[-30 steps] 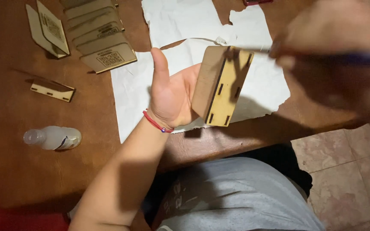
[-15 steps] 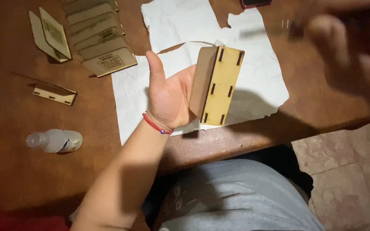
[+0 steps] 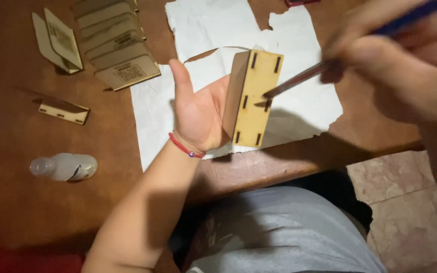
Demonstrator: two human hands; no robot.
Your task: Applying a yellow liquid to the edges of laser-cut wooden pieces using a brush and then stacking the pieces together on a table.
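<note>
Head cam: small flat laser-cut plywood box with dark slots (image 3: 251, 98) stands on end, long axis vertical, above the torn white paper sheet (image 3: 203, 30) on the brown table (image 3: 21, 202). Left hand (image 3: 198, 114) cups it from behind, palm open, thumb up. Right hand (image 3: 395, 60), blurred, closed round a thin blue-handled tool (image 3: 299, 81); tip touches box face mid-right, by a slot. Right hand up and to the box's right, nearer cam.
</note>
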